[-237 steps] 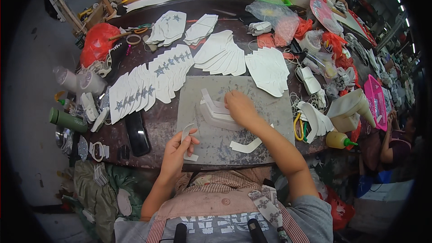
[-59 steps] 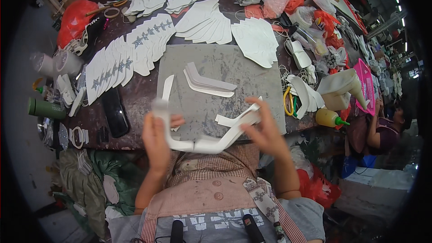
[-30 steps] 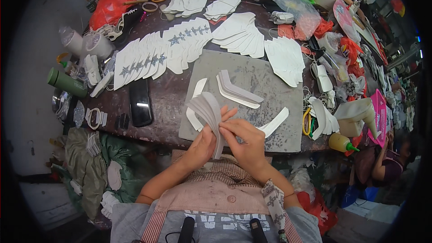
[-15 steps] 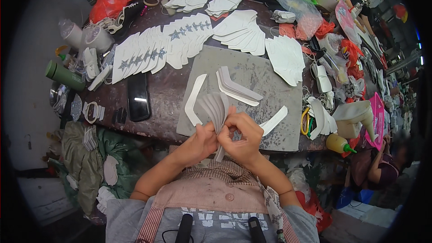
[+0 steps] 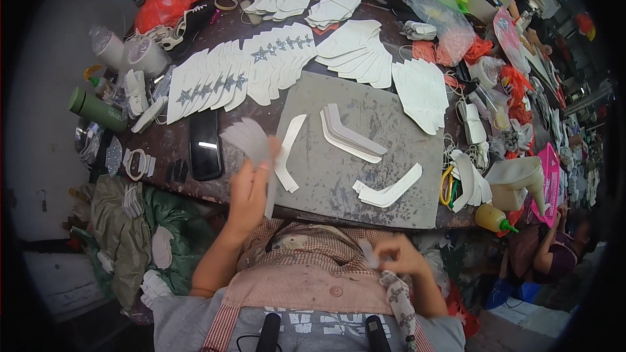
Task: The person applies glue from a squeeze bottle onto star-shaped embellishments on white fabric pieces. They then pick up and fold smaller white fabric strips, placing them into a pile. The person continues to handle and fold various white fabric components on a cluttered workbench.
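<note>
Strips [image 5: 244,137] fan out from the left grip [image 5: 251,186].

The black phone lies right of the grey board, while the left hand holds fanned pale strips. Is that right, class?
Not quite: the head view shows the black phone left of the grey board. The left hand does hold fanned pale strips.

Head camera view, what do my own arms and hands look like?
Your left hand and right hand wear no gloves. Both forearms are uncovered, with nothing visible around the wrists, and the grey shirt sleeves end near the elbows.
</note>
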Demonstrator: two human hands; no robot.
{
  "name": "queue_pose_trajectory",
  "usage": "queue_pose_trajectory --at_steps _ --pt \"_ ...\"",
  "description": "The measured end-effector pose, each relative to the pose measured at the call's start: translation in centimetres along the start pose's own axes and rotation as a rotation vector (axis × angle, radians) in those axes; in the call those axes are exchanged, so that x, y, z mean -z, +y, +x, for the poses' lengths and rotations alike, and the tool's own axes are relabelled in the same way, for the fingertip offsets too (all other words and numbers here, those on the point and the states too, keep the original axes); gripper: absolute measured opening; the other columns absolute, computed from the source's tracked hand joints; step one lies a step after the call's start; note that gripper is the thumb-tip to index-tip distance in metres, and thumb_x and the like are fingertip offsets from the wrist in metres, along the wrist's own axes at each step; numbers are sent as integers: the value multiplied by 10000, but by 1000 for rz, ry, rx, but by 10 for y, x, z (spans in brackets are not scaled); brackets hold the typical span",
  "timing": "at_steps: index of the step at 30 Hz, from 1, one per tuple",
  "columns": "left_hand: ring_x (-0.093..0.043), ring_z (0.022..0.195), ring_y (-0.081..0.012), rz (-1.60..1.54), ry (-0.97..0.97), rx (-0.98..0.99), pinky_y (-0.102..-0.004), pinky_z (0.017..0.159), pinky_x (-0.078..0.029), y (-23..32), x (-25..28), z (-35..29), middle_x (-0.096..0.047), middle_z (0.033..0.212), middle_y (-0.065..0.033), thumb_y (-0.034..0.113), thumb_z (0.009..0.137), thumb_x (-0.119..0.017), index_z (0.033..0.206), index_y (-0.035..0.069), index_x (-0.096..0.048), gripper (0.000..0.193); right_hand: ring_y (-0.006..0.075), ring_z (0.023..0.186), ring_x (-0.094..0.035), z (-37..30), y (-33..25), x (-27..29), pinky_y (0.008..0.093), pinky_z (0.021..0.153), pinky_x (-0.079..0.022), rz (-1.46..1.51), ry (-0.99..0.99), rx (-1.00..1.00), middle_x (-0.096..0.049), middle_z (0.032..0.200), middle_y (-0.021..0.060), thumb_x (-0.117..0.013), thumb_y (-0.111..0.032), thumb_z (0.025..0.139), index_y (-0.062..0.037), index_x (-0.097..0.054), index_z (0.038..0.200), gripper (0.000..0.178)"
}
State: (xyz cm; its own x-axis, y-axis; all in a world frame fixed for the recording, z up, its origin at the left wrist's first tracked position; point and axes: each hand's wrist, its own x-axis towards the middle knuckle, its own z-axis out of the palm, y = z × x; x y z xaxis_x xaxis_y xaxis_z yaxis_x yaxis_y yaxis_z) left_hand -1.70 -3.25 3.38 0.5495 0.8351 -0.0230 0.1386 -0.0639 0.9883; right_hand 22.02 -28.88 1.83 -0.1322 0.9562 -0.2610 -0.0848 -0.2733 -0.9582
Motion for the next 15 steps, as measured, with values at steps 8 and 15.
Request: queue_pose_trajectory --at_steps 8,15 --pt "-183 1472 -477 865 195 -50 -492 1196 -179 -43 -56 34 -153 1562 -372 82 947 -483 1534 -84 -118 712 380 752 -665 -23 -66 21 437 687 -525 -1031 445 -246 -687 845 189 -693 -146 864 -18 -707 839 131" --pt "-259 1412 -544 926 33 -105 -552 1145 -288 -32 -57 32 -172 1525 -410 0 889 -532 1530 -75 -141 754 333 1046 -591 133 -42 55 405 871 -490 -1167 583 464 -631 1172 137 -774 -120 780 -32 -614 1230 485"
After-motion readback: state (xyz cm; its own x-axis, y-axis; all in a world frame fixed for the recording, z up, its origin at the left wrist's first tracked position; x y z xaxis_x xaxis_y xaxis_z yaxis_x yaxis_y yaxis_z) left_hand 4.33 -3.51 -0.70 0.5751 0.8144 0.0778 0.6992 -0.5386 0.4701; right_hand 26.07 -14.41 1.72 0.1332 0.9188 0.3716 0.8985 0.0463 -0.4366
